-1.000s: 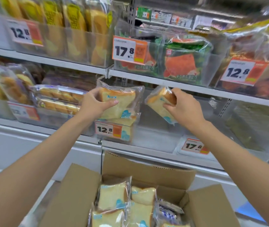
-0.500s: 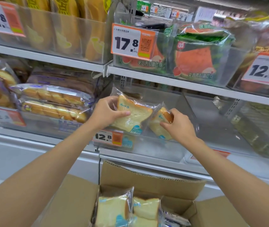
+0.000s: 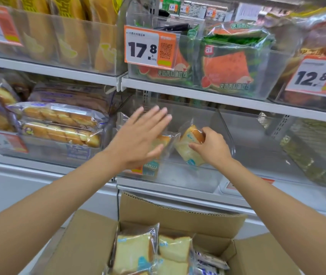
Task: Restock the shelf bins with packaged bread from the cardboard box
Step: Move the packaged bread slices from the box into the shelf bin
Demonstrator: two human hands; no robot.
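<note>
A clear plastic shelf bin (image 3: 193, 175) stands on the middle shelf straight ahead. My left hand (image 3: 140, 139) is spread flat with straight fingers in front of a bread packet (image 3: 163, 140) that leans inside the bin at its left. My right hand (image 3: 211, 148) grips a second bread packet (image 3: 188, 143) and holds it low inside the bin, beside the first. An open cardboard box (image 3: 178, 219) below holds several more bread packets (image 3: 132, 253).
Long bread loaves (image 3: 59, 124) fill the bin to the left. Above hangs a shelf (image 3: 197, 92) with watermelon toast bags (image 3: 227, 64) and price tags (image 3: 148, 46). An empty clear bin (image 3: 267, 155) lies to the right.
My left hand has let go of its bread packet, which now rests in the bin, and has opened flat. My right hand has lowered its packet deeper into the bin.
</note>
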